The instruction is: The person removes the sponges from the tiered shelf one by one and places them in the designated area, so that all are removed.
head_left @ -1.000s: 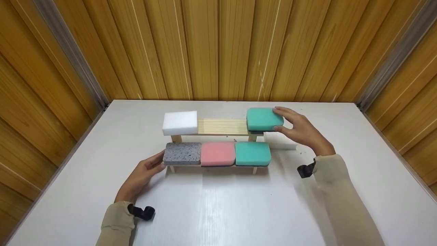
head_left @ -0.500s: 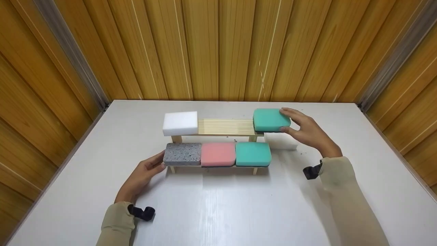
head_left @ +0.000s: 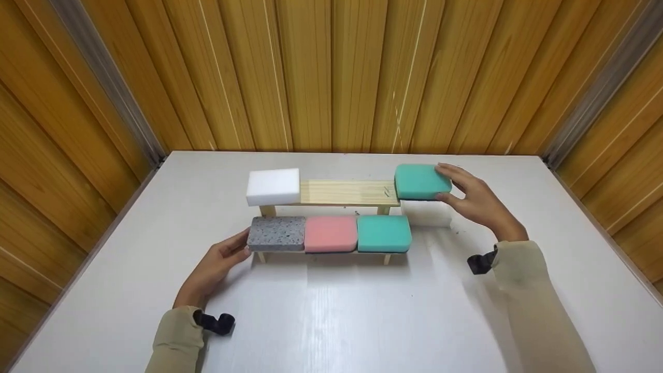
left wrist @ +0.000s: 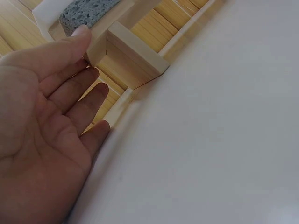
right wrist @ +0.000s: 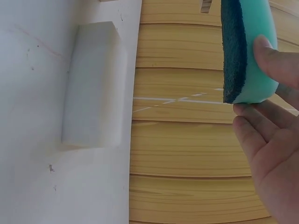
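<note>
In the head view my right hand (head_left: 479, 202) pinches a green sponge (head_left: 422, 181) with a dark scouring layer underneath, thumb at the front and fingers behind. That sponge hangs out past the right end of the upper shelf (head_left: 344, 191) of a two-step wooden stand. My left hand (head_left: 215, 267) holds the left end of the lower shelf, thumb at the corner of a speckled grey sponge (head_left: 277, 233). In the left wrist view the other fingers (left wrist: 96, 100) are loosely bent beside the wooden leg (left wrist: 133, 58). Beside the grey sponge lie a pink sponge (head_left: 330, 233) and another green sponge (head_left: 384, 233).
A white sponge block (head_left: 273, 186) lies on the upper shelf's left end. Another white block (right wrist: 91, 86) lies on the white table (head_left: 331, 316), right of the stand. Wood-patterned panels (head_left: 331, 77) rise behind the table and at both sides.
My right hand has moved right with the green sponge, from the upper shelf's right end to beyond it, baring the board there. The left hand has stayed in place.
</note>
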